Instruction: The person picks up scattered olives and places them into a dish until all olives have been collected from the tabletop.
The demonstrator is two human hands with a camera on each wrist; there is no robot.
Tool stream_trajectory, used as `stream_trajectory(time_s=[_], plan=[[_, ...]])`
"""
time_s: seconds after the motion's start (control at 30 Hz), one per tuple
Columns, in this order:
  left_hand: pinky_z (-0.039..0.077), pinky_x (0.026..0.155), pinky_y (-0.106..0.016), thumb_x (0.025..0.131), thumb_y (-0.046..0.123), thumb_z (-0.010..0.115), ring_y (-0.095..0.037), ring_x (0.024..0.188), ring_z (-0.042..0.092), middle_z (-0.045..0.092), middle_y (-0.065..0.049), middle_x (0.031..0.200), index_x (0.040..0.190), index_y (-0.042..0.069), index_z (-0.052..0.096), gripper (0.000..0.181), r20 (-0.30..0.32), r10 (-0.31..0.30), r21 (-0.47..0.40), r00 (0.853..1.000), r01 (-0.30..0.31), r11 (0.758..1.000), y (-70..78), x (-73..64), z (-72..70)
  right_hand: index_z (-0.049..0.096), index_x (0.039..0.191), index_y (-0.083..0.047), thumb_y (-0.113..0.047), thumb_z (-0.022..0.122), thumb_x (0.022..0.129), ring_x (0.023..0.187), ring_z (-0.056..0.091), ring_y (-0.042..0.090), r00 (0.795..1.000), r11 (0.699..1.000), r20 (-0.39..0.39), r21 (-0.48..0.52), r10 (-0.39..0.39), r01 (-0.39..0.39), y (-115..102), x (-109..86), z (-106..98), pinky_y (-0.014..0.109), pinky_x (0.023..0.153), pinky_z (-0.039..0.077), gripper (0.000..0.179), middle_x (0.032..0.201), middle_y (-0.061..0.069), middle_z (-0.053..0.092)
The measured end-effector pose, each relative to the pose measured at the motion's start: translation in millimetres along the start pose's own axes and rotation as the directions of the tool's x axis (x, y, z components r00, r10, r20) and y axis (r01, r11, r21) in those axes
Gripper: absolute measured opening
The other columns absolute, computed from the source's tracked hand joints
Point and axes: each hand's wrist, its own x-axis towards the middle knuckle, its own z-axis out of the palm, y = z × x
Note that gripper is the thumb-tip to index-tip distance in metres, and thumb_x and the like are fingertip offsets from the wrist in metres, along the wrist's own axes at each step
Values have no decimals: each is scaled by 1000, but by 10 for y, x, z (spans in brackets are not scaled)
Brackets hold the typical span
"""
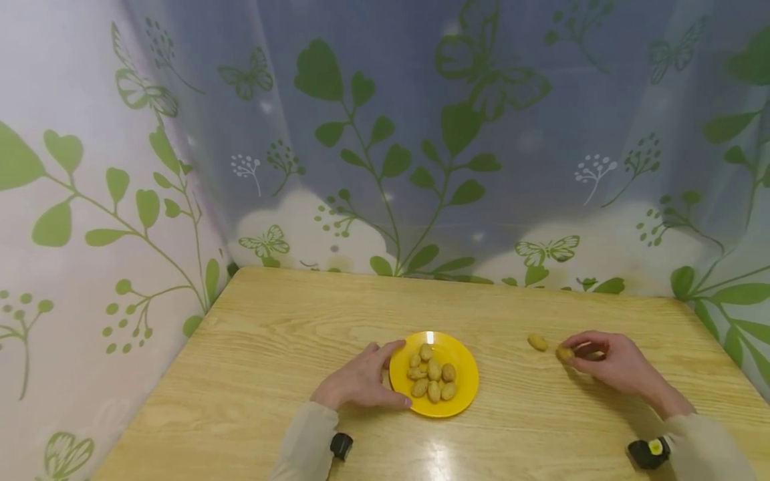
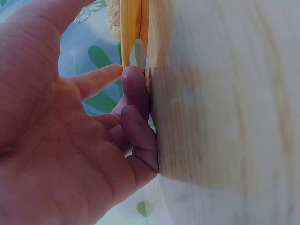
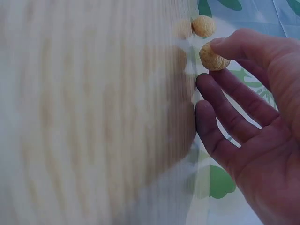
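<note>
On the yellow plate [image 1: 465, 394] lies a small heap of tan, rough-shelled peanuts [image 1: 434, 369]. My left hand [image 1: 361, 381] holds the plate's left side, thumb at the near rim and fingers at the far rim. In the left wrist view, a finger of the left hand [image 2: 65, 122] meets the edge of the plate [image 2: 124, 33], and other fingers bend down at the tabletop. To the right, my right hand [image 1: 616, 361] pinches one peanut [image 3: 213, 57] between thumb and fingertips, low over the table. Another peanut [image 1: 537, 343] lies just left of it.
The wood-grain table [image 1: 289, 314] stands against a curtain [image 1: 385, 167] printed with green leaves and butterflies. A pale curtain [image 1: 78, 200] with the same print hangs along the left. Each wrist wears a small black camera [image 1: 341, 446].
</note>
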Motion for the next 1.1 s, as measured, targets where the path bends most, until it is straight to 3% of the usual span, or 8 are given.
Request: stream_trajectory(time_s=[0.57,0.93,1.1], plan=[[49,90,-40,73,51,86,-15,100,52,53,-4,118,160,21,33,106,-4,15,-5,1000,-15,1000,14,-11,-7,74,111,-5,-9,79,88,89,68,-2,999,996,-23,77,-34,36,-156,-24,102,24,72,59,24,111,17,73],[49,86,-38,73,50,86,-14,99,51,53,-4,116,160,21,33,106,5,13,-10,1000,-13,1000,10,-10,-9,75,109,-7,-5,79,86,87,70,6,994,990,-42,94,-103,106,-229,-56,203,23,70,59,23,105,4,74],[48,86,-37,73,50,86,-14,98,51,53,-4,116,160,20,33,106,2,22,-4,1000,-22,1000,4,-3,-5,74,110,-8,-5,79,87,88,70,7,991,986,-29,101,-128,130,-306,-59,229,24,70,59,23,106,6,74]])
